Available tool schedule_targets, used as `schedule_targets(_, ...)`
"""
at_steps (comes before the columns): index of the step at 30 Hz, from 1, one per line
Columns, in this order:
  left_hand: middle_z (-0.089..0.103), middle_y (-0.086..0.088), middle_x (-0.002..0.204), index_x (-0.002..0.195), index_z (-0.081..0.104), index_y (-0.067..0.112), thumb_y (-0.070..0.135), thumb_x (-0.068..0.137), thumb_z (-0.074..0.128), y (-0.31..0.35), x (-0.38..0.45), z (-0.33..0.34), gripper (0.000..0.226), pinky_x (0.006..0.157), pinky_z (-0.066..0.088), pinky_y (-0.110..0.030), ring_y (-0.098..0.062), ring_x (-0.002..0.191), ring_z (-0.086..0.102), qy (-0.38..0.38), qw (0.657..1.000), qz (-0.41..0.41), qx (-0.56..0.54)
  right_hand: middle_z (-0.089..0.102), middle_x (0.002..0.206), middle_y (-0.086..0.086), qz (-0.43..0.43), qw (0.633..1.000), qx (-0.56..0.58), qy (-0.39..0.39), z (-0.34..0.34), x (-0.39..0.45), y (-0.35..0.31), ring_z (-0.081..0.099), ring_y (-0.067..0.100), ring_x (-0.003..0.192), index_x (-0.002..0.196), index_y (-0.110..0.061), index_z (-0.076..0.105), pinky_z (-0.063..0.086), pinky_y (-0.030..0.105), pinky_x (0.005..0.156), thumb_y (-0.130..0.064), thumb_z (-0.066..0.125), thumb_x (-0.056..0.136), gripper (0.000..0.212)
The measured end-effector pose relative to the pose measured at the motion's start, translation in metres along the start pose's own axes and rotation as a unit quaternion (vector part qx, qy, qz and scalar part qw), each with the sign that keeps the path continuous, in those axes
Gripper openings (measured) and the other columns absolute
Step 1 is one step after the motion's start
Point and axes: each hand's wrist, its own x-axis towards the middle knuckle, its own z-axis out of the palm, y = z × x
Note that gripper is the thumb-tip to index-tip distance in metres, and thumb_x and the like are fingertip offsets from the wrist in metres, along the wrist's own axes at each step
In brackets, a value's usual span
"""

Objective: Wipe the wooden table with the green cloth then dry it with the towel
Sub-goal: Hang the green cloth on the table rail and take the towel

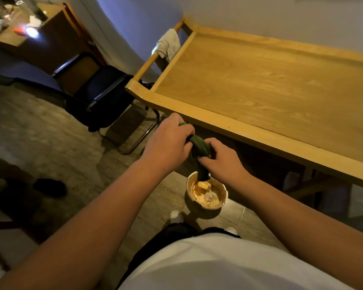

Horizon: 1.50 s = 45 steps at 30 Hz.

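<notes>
Nearest, a white shirt and two bare forearms reach forward over the tiled floor. Just beyond them a small bin [205, 195], holding what looks like scraps, stands on the floor. Directly above it both hands clench the green cloth [199, 146]: the left hand [168, 143] grips its upper end, the right hand [222, 162] its lower part, and the cloth looks twisted into a tight rope between them, its tail hanging down toward the bin. This reads as wringing the cloth out before wiping, so the task's first step seems to be in preparation, not yet on the wood.

Past the hands lies the wooden table [281, 97], its top bare and framed by a raised rim. At its far left end the towel [169, 45] hangs over a rail, untouched. A dark chair [101, 88] stands to the left.

The next move probably calls for loosening the twist, spreading the cloth flat and bringing it up over the near rim onto the tabletop.
</notes>
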Motion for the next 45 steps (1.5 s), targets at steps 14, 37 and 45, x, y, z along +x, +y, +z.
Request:
schedule_targets(14,0.056,0.013,0.083,0.102,0.053,0.035,0.032,0.097,0.058,-0.178,0.026,-0.061,0.008,0.056,0.044,-0.023,-0.004,0.072,0.055,-0.115,0.993,-0.024,-0.024,0.055,0.085,-0.009,-0.117,0.964,-0.233,0.052,0.036,0.104,-0.076,0.051,0.007,0.076,0.106,-0.027,0.053,0.033,0.022,0.058,-0.036,0.042,0.101,0.015)
schedule_targets(37,0.061,0.01,0.089,0.093,0.06,0.033,0.016,0.092,0.064,-0.413,0.177,-0.093,0.017,0.068,0.049,-0.023,-0.006,0.08,0.061,-0.158,0.982,-0.002,-0.105,0.064,0.086,-0.005,-0.05,0.963,-0.261,-0.038,0.102,0.305,-0.162,0.059,0.014,0.082,0.1,-0.022,0.066,0.043,0.031,0.067,-0.027,0.065,0.093,0.009)
schedule_targets(45,0.061,0.011,0.092,0.09,0.059,0.037,0.012,0.092,0.064,-0.452,0.275,-0.076,0.026,0.061,0.045,-0.015,-0.002,0.077,0.062,-0.184,0.971,0.001,-0.15,0.067,0.082,-0.01,-0.008,0.988,-0.151,-0.032,0.083,0.386,-0.152,0.06,0.005,0.08,0.091,-0.029,0.065,0.046,0.027,0.069,-0.022,0.064,0.092,0.007)
